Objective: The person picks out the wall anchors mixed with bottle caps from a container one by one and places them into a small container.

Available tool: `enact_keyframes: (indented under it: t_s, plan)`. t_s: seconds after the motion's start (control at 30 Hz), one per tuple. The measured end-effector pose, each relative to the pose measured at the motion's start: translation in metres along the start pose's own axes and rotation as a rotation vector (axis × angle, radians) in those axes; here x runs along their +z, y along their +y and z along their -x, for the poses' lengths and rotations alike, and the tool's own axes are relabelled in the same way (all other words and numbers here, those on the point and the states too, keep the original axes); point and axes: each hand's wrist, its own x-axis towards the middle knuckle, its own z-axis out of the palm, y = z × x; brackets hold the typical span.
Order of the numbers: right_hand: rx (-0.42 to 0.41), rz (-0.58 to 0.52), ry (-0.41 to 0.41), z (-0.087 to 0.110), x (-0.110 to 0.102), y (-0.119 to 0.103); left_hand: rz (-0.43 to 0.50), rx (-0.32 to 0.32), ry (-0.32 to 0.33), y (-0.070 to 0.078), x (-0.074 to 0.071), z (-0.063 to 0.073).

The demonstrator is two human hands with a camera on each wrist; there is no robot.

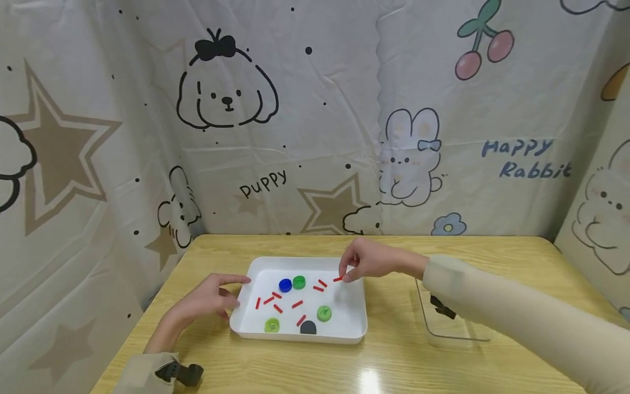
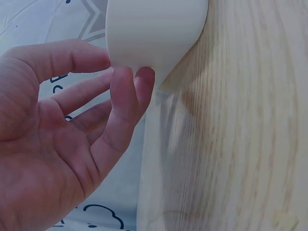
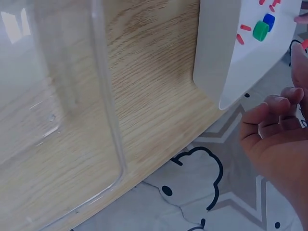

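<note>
A white tray [image 1: 339,328] sits on the table, holding several short red sticks [image 1: 297,304], a blue round cap [image 1: 285,285], a green cap [image 1: 298,282], two lighter green round pieces [image 1: 324,313] and a dark half-round piece [image 1: 308,328]. My right hand [image 1: 366,259] pinches one red stick [image 1: 337,279] between thumb and fingertips, over the tray's far right corner. At the tray's left side, my left hand [image 1: 209,295] touches the edge with loosely extended fingers. In the left wrist view, its fingertips [image 2: 122,79] meet the tray's outer wall [image 2: 154,33].
A clear plastic box [image 1: 450,334] stands to the right of the tray, partly hidden under the right forearm. Wood-grain table [image 1: 275,366] surrounds both. A printed cloth [image 1: 315,109] hangs behind the table and along its sides.
</note>
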Motion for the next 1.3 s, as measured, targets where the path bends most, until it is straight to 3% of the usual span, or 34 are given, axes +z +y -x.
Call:
enact_keyframes:
  t_s: [0.6, 1.0, 1.3]
  plan:
    - [0.046, -0.106, 0.104, 0.061, -0.028, 0.011, 0.000, -0.003, 0.006, 0.000, 0.001, 0.001]
    - [0.117, -0.090, 0.208, 0.113, -0.044, 0.023, -0.010, -0.019, 0.027, 0.001, 0.002, 0.002]
    - [0.147, -0.066, 0.241, 0.147, -0.049, 0.040, -0.013, 0.004, 0.011, 0.001, 0.002, 0.003]
